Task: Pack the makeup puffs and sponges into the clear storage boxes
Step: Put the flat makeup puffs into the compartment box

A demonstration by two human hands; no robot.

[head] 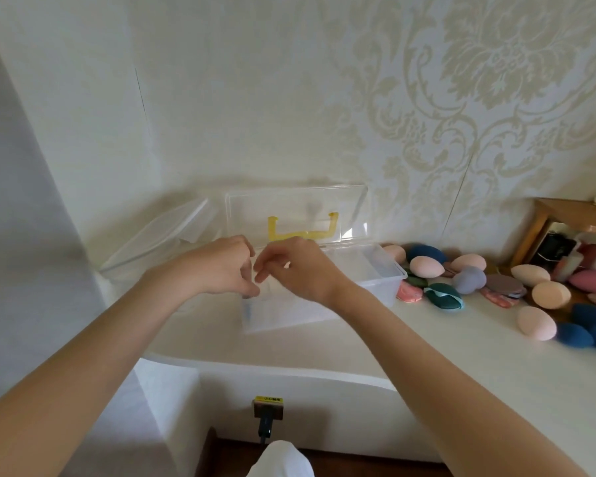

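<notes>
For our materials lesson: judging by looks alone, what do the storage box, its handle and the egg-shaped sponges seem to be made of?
Storage box: probably clear, glossy hard plastic; the wall shows through its raised lid.
Handle: yellow, slightly see-through, likely plastic too.
Egg-shaped sponges: matte and rounded with no shine, probably soft foam, though softness cannot be confirmed.

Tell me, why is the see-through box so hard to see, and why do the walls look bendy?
Head view: the clear box blends into the white counter; glare gleams on its raised lid; the wide-angle lens curves the wall and the counter edge; both arms stretch long at the bottom; the sponges stay bright and sharp enough.
</notes>
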